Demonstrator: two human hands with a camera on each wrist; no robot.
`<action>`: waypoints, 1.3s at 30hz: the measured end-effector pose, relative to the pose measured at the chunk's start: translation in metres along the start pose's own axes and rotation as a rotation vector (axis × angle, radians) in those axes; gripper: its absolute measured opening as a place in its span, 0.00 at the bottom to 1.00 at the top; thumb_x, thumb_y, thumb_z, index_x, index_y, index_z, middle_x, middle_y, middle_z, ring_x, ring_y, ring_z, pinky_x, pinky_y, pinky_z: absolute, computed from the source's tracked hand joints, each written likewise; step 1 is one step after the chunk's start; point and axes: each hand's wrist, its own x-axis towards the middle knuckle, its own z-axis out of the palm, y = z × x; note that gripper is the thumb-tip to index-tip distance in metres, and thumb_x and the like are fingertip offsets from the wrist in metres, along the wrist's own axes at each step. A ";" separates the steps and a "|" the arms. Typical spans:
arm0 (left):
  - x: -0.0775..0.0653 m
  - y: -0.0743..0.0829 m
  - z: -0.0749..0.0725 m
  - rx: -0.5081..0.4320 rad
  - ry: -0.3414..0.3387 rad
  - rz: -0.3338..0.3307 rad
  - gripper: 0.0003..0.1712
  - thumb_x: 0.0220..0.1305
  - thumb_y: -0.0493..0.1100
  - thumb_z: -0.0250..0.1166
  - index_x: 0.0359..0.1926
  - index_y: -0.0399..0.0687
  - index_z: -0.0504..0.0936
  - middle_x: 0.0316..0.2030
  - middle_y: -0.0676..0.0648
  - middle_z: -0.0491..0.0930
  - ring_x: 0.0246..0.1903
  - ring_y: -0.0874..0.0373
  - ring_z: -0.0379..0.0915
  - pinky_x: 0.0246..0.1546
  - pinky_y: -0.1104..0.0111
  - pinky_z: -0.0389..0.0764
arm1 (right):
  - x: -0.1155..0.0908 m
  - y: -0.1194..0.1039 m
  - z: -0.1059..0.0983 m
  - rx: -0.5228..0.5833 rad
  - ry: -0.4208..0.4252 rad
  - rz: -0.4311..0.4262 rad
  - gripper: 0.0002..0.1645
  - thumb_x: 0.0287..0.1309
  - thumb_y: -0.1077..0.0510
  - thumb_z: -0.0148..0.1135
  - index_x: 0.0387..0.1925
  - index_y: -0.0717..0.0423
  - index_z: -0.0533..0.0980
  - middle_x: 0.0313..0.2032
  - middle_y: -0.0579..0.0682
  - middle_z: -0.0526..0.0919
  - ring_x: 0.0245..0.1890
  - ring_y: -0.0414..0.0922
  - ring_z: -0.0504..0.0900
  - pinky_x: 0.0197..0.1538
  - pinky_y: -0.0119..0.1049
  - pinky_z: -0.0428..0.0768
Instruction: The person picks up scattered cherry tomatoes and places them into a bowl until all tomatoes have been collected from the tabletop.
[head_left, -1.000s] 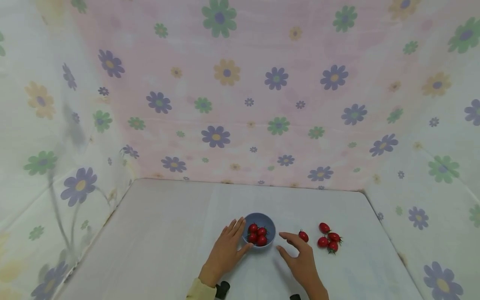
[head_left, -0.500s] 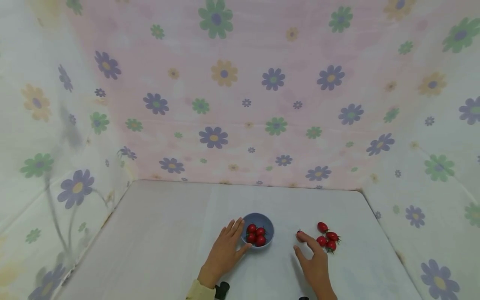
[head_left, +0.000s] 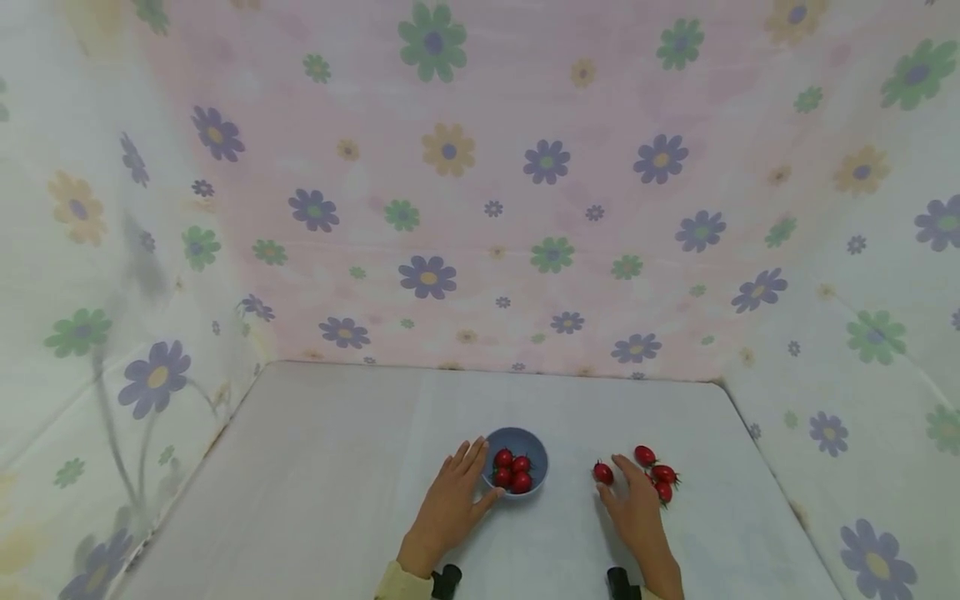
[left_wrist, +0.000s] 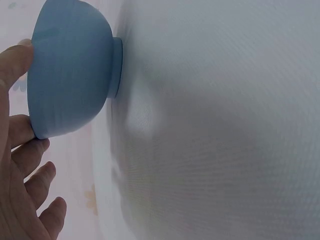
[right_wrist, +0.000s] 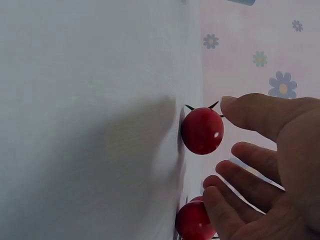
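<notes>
Several red cherry tomatoes (head_left: 512,472) with green stems lie in a small blue bowl (head_left: 535,442). My left hand (head_left: 442,510) holds the bowl at its left rim. In the left wrist view, the thumb and forefinger touch the bowl (left_wrist: 72,70) at separate places on the rim, other fingers loose. My right hand (head_left: 637,510) is just above the table, fingers parted and holding nothing. One lone cherry tomato (head_left: 603,472) lies by its fingertips. In the right wrist view, the thumb is close to a cherry tomato (right_wrist: 202,132); another tomato (right_wrist: 194,220) sits lower, partly behind the fingers.
More cherry tomatoes (head_left: 664,473) form a loose cluster right of my right hand, partly hidden by it. White cloth covers the table (head_left: 337,450). Flower-printed fabric (head_left: 480,208) rises at the back and both sides.
My right hand has moved right, away from the bowl, past the lone tomato towards the cluster. The left hand stays at the bowl. The view has shifted slightly.
</notes>
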 end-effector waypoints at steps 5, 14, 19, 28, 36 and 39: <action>-0.001 0.000 0.001 -0.002 -0.004 -0.005 0.44 0.74 0.64 0.56 0.77 0.38 0.61 0.77 0.41 0.60 0.76 0.42 0.55 0.73 0.44 0.61 | 0.006 0.000 0.000 -0.033 -0.027 0.005 0.35 0.63 0.63 0.68 0.68 0.69 0.68 0.67 0.70 0.71 0.70 0.66 0.68 0.69 0.63 0.68; 0.000 0.001 -0.001 -0.002 -0.006 -0.005 0.44 0.74 0.63 0.56 0.77 0.38 0.61 0.77 0.41 0.60 0.76 0.41 0.54 0.74 0.44 0.60 | 0.013 -0.004 0.005 0.001 -0.042 0.024 0.31 0.61 0.65 0.69 0.64 0.69 0.73 0.60 0.68 0.79 0.61 0.62 0.76 0.64 0.60 0.76; -0.001 0.001 0.000 -0.002 -0.006 -0.004 0.44 0.74 0.64 0.56 0.77 0.38 0.61 0.77 0.41 0.60 0.76 0.41 0.54 0.73 0.44 0.61 | 0.014 -0.005 0.006 0.018 -0.037 0.008 0.25 0.60 0.67 0.70 0.59 0.68 0.78 0.55 0.65 0.83 0.55 0.59 0.81 0.60 0.56 0.81; -0.001 0.002 0.005 -0.008 -0.002 -0.014 0.46 0.73 0.66 0.54 0.77 0.38 0.61 0.77 0.42 0.60 0.77 0.41 0.53 0.73 0.44 0.61 | 0.014 0.001 0.007 0.021 -0.040 0.005 0.23 0.58 0.69 0.71 0.56 0.66 0.80 0.53 0.63 0.84 0.52 0.57 0.82 0.56 0.54 0.83; -0.001 0.002 0.005 0.004 -0.011 -0.024 0.45 0.74 0.65 0.54 0.77 0.38 0.61 0.77 0.41 0.60 0.77 0.41 0.53 0.73 0.44 0.61 | 0.013 0.003 0.007 0.015 -0.043 -0.036 0.25 0.56 0.71 0.71 0.56 0.68 0.79 0.53 0.64 0.84 0.52 0.59 0.83 0.56 0.54 0.83; 0.000 0.001 0.003 0.025 0.000 -0.018 0.45 0.74 0.66 0.53 0.77 0.38 0.61 0.77 0.41 0.60 0.77 0.41 0.53 0.73 0.44 0.62 | 0.012 0.003 0.009 0.035 -0.025 -0.050 0.25 0.55 0.71 0.72 0.56 0.68 0.80 0.53 0.64 0.84 0.53 0.59 0.83 0.56 0.53 0.84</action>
